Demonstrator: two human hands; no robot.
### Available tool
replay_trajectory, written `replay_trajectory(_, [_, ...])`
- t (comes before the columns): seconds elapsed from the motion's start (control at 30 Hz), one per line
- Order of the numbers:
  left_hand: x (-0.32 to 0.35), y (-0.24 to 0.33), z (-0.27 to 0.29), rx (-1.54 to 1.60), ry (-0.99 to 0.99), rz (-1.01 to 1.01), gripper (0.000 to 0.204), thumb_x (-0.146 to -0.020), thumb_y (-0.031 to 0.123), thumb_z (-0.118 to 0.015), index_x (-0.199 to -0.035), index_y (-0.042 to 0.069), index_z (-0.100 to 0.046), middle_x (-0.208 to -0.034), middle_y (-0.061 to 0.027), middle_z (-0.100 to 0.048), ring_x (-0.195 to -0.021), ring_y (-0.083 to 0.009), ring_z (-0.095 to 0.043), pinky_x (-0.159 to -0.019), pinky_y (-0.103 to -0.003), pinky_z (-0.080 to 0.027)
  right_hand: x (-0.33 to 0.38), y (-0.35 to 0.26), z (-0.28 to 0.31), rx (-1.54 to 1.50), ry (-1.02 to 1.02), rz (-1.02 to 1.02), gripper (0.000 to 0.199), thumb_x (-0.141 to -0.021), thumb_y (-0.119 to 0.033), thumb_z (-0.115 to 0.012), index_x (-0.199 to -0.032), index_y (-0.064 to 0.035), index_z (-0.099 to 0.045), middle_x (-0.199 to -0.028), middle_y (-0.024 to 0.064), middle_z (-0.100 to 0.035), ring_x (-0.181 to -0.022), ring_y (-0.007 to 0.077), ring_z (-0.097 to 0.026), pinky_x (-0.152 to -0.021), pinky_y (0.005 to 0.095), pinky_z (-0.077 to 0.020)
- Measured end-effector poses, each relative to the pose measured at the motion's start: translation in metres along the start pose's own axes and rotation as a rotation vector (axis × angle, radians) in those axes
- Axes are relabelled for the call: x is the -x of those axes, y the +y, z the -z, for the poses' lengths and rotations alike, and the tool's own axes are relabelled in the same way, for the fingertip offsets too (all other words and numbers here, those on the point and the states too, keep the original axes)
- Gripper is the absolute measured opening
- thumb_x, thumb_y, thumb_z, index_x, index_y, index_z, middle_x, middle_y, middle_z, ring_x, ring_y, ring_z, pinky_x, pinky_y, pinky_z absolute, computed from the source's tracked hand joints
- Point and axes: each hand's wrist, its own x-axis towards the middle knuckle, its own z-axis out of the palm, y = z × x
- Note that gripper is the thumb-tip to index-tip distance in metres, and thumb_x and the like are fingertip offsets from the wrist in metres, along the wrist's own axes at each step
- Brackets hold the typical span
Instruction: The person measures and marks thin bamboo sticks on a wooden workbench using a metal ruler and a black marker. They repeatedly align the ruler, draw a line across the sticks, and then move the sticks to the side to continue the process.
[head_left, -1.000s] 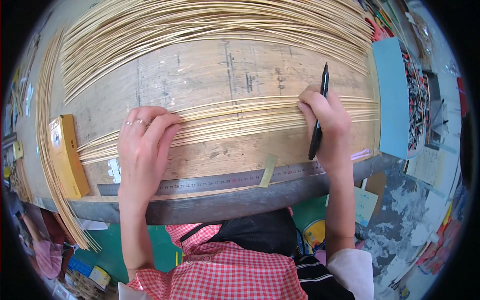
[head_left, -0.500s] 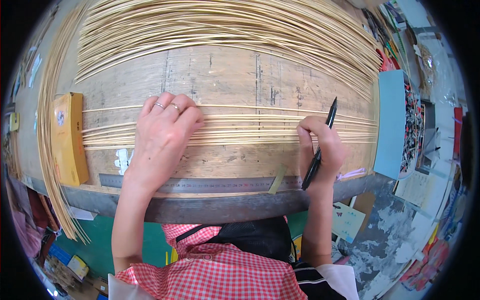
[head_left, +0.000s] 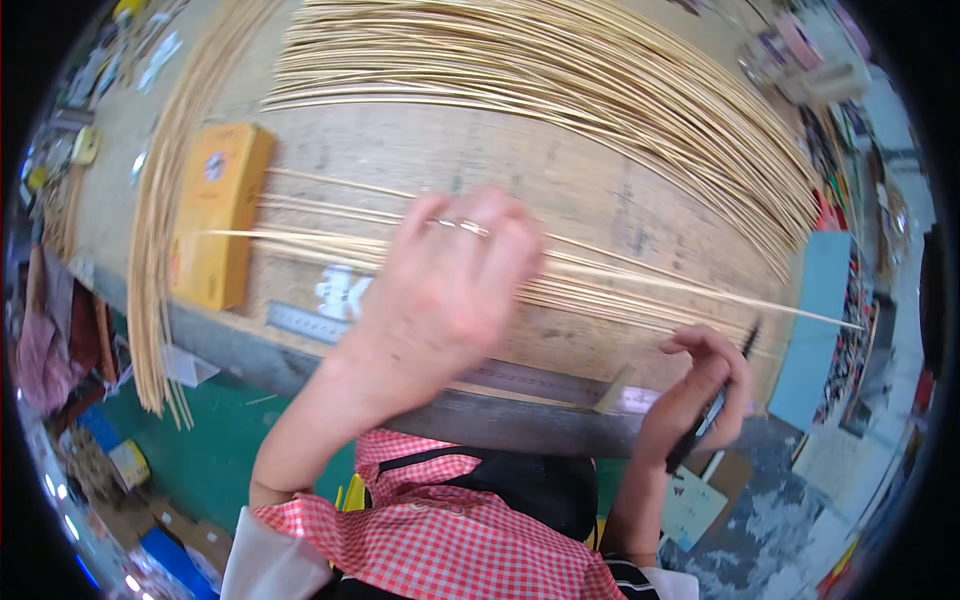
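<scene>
My left hand (head_left: 450, 275), blurred by motion, is closed over the row of thin bamboo sticks (head_left: 620, 305) in the middle of the table. From under it a lifted stick (head_left: 740, 300) stretches both ways. The tips of that stick overlap the yellow box (head_left: 215, 220) at the left and the light blue box (head_left: 825, 300) at the right. The left fingertips are hidden. My right hand (head_left: 705, 390) is curled round a black marker pen (head_left: 700, 430), near the table's front edge and below the row's right part.
A large pile of bamboo sticks (head_left: 520, 70) covers the far side. A long bundle of strips (head_left: 150, 270) hangs over the table edge at the left. Along the front lie a metal ruler (head_left: 540, 380) and a white paper piece (head_left: 340, 290).
My left hand has moved right along the row, and a stick has risen with it. My right hand has shifted right and nearer, still with the marker pen. The whole view has tilted.
</scene>
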Motion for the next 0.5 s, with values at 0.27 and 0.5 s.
replay_trajectory(0.27, [-0.028, 0.051, -0.003, 0.587, 0.241, -0.008, 0.021, -0.085, 0.009, -0.061, -0.103, 0.002, -0.055, -0.102, -0.0138, -0.057, -0.088, -0.0302, -0.061, -0.082, -0.039, -0.05, -0.034, -0.07, -0.04, -0.362, 0.446, -0.014, 0.042, -0.111, -0.03, -0.039, -0.136, 0.0032, -0.042, -0.124, 0.0222, -0.06, -0.11, 0.0302, -0.064, -0.099, 0.0408, -0.0548])
replay_trajectory(0.5, [-0.036, 0.07, -0.007, 0.66, 0.333, -0.072, 0.034, -0.082, 0.009, -0.063, -0.114, 0.0, -0.061, -0.112, -0.0143, -0.061, -0.101, -0.0311, -0.064, -0.087, -0.04, -0.052, -0.082, -0.079, 0.026, -0.953, 0.007, 0.176, 0.026, -0.113, -0.019, -0.033, -0.125, -0.0004, -0.047, -0.086, 0.0068, -0.041, -0.078, 0.015, -0.045, -0.076, 0.026, -0.0527])
